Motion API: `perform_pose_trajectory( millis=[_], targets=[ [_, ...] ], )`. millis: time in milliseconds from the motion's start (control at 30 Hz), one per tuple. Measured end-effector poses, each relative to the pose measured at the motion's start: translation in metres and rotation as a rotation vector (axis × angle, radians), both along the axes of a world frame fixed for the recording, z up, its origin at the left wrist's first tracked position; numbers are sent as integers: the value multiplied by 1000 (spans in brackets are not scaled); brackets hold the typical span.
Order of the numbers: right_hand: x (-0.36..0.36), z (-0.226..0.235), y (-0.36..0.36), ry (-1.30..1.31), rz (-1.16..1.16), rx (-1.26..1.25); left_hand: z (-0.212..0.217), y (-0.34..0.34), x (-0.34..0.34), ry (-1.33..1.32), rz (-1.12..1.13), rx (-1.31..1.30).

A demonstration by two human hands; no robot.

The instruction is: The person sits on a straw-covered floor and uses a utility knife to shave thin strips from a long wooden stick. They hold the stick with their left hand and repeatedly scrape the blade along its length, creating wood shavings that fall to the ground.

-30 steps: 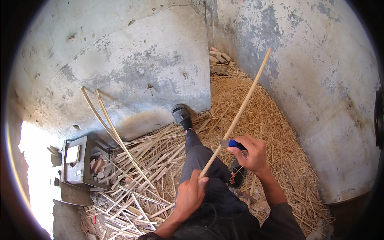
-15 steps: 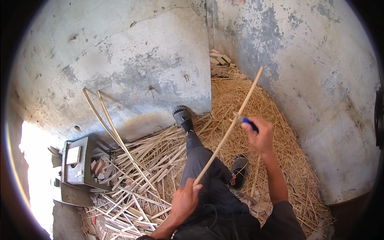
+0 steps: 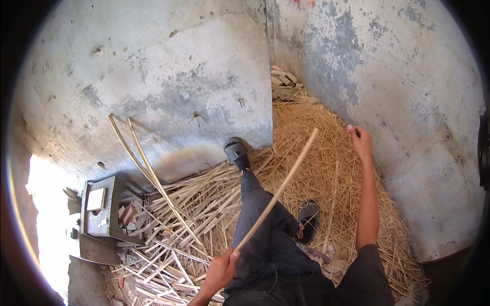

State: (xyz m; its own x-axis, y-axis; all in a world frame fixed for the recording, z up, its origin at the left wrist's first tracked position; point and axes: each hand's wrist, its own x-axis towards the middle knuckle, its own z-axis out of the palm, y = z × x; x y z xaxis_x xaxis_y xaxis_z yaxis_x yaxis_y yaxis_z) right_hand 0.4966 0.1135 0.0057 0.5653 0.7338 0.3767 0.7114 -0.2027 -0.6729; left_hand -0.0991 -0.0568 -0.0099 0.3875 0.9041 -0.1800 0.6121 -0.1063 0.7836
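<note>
My left hand (image 3: 220,270) is closed round the near end of a long pale wooden or bamboo stick (image 3: 278,194). From there the stick slants up and away to the right, across my dark trouser leg, its far end free over the shavings. Out to the right, apart from the stick, my right hand (image 3: 361,143) is raised near the right wall with its fingers curled in. Whatever it holds is mostly hidden; only a small dark spot shows among the fingers.
Straw-like shavings (image 3: 301,120) heap up on the right, with bricks (image 3: 283,78) behind. Split strips (image 3: 189,201) cover the floor at left. Two long strips (image 3: 145,160) lean on the left wall (image 3: 153,66). A wooden box-like frame (image 3: 102,204) holds rubble. My shoe (image 3: 236,152) is by the wall.
My right hand has left the stick, where it held a blue-handled tool, and swung right and away. The stick and my left hand have shifted left and nearer to me.
</note>
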Motion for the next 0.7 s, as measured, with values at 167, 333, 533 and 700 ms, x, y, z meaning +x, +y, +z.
perform_pose_trajectory(
  millis=[167, 333, 533, 700],
  targets=[
    [-58, -9, -25, 196, 218, -33, 7, 22, 14, -382, 97, -468],
    [-142, 6, -58, 553, 498, 97, 6, 48, 45, -586, -24, -542],
    [-217, 50, -80, 864, 771, 121, 17, 60, 73, -633, -157, -586],
    [-227, 50, -75, 896, 715, 191, 17, 62, 85, -590, -217, -551]
  ],
)
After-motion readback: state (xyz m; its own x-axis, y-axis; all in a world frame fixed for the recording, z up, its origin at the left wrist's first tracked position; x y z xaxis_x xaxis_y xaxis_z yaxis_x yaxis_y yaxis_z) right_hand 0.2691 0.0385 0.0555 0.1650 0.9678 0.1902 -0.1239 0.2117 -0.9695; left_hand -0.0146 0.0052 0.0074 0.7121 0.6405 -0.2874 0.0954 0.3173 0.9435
